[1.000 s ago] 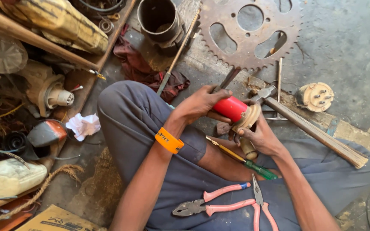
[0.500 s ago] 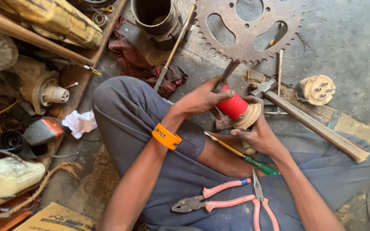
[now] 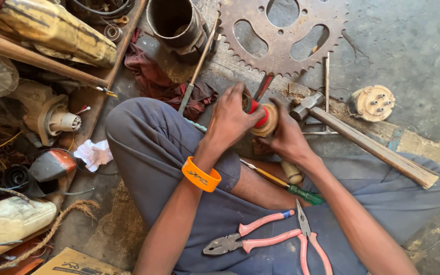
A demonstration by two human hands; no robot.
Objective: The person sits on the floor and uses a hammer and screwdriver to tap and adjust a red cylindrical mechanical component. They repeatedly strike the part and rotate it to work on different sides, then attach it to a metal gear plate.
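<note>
The person sits on the floor and holds a small round part just below the big rusty sprocket. This part has a tan, disc-shaped body with a worn, dusty face, and a bright red piece sits against its left side. The left hand is closed over the red end, with the thumb pressed on top. The right hand grips the tan body from the other side, fingers wrapped around it. An orange wristband is on the left wrist. To the right of the sprocket and a little lower, a hammer with a long wooden handle lies on the concrete floor, its metal head close to the right hand. Below the sprocket, past the hands, a screwdriver with a green handle rests on the person's leg, and still lower two pairs of pink-handled pliers lie on the grey-blue trousers.
</note>
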